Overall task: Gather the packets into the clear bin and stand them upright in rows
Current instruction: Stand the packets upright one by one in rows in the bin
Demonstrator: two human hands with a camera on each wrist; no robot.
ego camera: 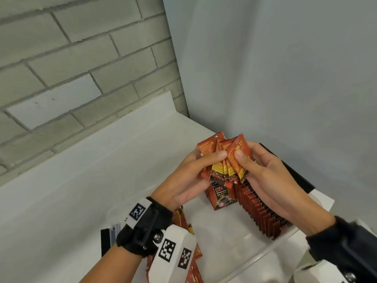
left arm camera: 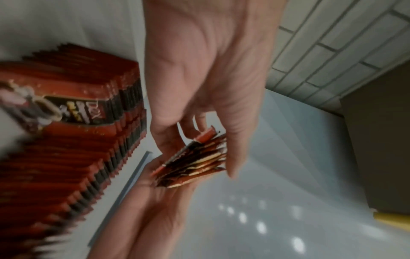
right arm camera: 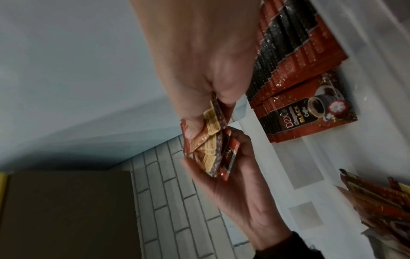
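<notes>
Nearest you, loose packets (ego camera: 184,223) lie under your left wrist. Beyond them, inside the clear bin (ego camera: 247,236), a row of packets (ego camera: 263,209) stands upright. Above the bin, your left hand (ego camera: 186,176) and right hand (ego camera: 265,180) both clasp a fanned bunch of packets (ego camera: 224,160) between thumbs and fingers.

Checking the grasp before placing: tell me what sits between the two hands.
In the head view, a fanned bundle of red-and-yellow coffee packets fills the gap between the left hand and the right hand; both pinch it.
</notes>
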